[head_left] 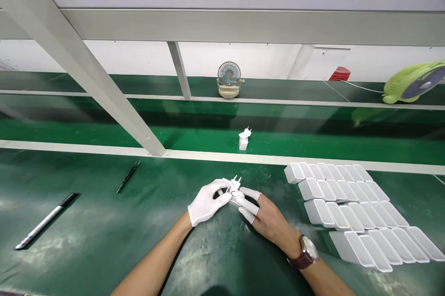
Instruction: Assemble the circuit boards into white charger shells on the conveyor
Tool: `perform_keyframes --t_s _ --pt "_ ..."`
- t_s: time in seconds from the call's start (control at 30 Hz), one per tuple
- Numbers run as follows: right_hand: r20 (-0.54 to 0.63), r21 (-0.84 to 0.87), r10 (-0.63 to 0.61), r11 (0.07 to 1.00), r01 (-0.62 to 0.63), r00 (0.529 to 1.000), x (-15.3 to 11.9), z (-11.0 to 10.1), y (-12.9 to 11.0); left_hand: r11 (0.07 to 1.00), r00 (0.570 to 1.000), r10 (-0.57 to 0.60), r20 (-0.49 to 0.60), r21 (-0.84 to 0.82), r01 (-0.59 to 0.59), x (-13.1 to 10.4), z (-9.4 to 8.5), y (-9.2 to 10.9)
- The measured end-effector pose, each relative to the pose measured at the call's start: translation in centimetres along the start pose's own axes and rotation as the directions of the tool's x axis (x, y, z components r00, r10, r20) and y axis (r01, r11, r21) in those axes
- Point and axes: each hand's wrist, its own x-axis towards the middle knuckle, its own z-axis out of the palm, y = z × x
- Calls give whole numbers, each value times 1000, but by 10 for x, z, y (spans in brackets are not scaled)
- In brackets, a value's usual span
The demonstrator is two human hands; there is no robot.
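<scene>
Plug (pixel 235 185) is being pinched by gloved left hand (pixel 207 203) and finger-capped right hand (pixel 268 218) over green desk (pixel 181 259), white cases (pixel 316 212) sitting in four rows to the right.

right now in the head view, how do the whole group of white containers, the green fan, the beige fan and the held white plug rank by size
Largest to smallest, as they look:
1. group of white containers
2. green fan, cut off by the picture's edge
3. beige fan
4. white plug, less surely: fingers hide part
</scene>
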Motion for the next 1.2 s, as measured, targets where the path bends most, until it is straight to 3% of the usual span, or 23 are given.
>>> perform_keyframes --t_s 0.2,0.57,0.8,1.0,1.13,1.2 --pt "-10 48 -28 998 28 1000 1 0 0 985 998 -52 40 -164 58 3 -1 6" --pt "-24 90 1 996 2 1000 -1 10 3 980 993 -97 62 -168 106 5 -1 1" --pt "-123 -2 -44 999 44 991 0 15 1 982 998 -53 25 -181 57 2 -2 -3" --pt "-86 -64 -69 996 63 994 0 23 0 977 999 -29 43 -211 37 -1 -2 -6" --pt "-195 -54 -91 995 82 977 11 10 -7 949 995 88 -49 -298 -99 -5 -6 -5" --pt "-269 -29 -86 996 82 959 17 1 -12 952 992 93 -89 -284 -115 -7 -9 -7"
